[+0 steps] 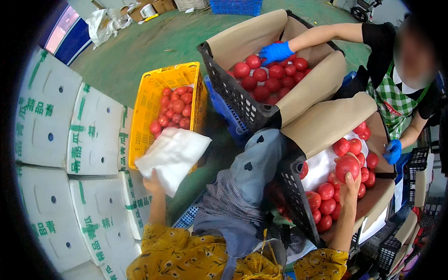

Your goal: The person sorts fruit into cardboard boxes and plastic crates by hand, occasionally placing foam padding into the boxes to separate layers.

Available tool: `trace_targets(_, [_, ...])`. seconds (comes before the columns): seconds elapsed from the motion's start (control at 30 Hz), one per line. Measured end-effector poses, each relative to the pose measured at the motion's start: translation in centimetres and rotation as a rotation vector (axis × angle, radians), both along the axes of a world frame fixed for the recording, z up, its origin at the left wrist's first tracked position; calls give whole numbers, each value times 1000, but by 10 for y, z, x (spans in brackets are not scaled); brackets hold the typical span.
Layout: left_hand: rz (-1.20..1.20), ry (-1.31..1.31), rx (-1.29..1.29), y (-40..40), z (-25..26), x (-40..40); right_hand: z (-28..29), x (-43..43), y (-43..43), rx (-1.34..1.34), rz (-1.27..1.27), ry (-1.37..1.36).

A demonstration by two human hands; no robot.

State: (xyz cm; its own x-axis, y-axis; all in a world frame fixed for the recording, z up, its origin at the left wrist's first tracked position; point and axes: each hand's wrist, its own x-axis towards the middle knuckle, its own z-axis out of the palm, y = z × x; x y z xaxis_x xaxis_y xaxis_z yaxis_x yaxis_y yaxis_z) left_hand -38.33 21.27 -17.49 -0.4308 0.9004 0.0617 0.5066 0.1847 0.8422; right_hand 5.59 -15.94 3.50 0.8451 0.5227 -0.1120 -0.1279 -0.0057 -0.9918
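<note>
My left hand (154,184) pinches the near edge of a white foam sheet (175,154), which partly covers the near end of a yellow plastic crate (142,105). Inside that crate lie several red tomatoes (178,106). On my other side, my right hand (348,189) grips a large red tomato (347,168) above a black crate (297,189) lined with brown paper. More tomatoes (326,206) rest in this crate on white lining; the sheet hides part of the yellow crate's contents.
A co-worker's blue-gloved hand (276,53) touches tomatoes in a second paper-lined black crate (241,101). Their other gloved hand (392,151) is beside the nearer crate. White foam boxes (45,136) are stacked at the left. A blue crate (236,7) stands on the green floor (168,45).
</note>
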Motion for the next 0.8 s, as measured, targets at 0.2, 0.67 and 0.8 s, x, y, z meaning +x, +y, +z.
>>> trace_targets(0.2, [-345,-262,287,59,104,46,-2,-1,-1,-25,14,-25])
trace_targets(0.67, [-940,-403,839,81,357,251,-3,4,7,-51,-10,-73])
trace_targets(0.8, [-1035,-239,947,96,356,277,-13,9,15,-99,12,-66])
